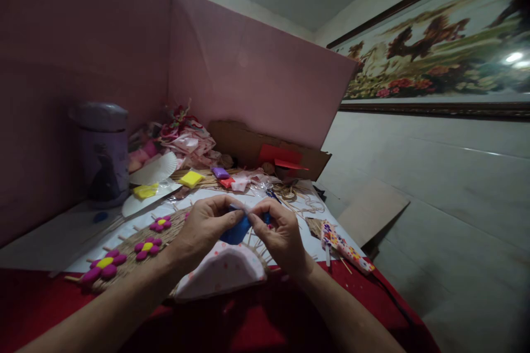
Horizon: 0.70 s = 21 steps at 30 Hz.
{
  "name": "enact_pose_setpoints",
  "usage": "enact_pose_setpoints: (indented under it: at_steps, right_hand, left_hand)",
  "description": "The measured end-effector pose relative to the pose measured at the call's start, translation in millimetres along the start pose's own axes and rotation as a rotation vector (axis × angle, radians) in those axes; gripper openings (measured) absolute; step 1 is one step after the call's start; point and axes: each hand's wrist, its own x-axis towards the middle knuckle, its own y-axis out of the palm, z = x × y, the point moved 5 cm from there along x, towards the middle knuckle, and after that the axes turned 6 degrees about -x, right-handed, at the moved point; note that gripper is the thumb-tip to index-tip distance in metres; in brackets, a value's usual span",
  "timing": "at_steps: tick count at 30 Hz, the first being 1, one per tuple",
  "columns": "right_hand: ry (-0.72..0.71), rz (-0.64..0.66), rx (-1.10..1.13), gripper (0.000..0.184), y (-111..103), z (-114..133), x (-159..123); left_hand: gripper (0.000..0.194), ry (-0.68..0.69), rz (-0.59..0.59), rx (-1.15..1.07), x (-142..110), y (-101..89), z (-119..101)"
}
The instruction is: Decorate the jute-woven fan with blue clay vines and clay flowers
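Note:
My left hand (213, 223) and my right hand (279, 231) meet above the middle of the table, thumbs and forefingers pinched on the clear top edge of a small blue packet (237, 231), apparently of modelling clay. Its blue body hangs between them, partly hidden by my fingers. Just below is a rounded white cloth piece with small pinkish dots (223, 271). To the left lies a woven twine piece on thin sticks (128, 256), decorated with magenta flowers that have yellow centres (148, 248). More thin sticks fan out behind the cloth piece.
A purple canister (103, 160) stands at the left. Yellow (191, 178) and purple packets (220, 172) lie behind my hands, near a pleated white paper fan (159, 168) and piled pink wrappings (192, 143). A flower-patterned glue gun-like object (345, 248) rests at right. Pink panels (256, 77) enclose the back.

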Motion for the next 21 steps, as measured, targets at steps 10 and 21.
enact_pose_setpoints:
  at_steps: [10,21]
  right_hand:
    - [0.075,-0.008,0.029,0.011,4.4,-4.2,-0.4]
    - [0.098,-0.045,0.076,0.011,5.4,-2.7,-0.8]
  left_hand:
    - [0.020,0.002,-0.004,0.003,-2.1,3.8,-2.8]
    - [0.024,-0.009,0.010,-0.017,-2.3,5.4,-0.5]
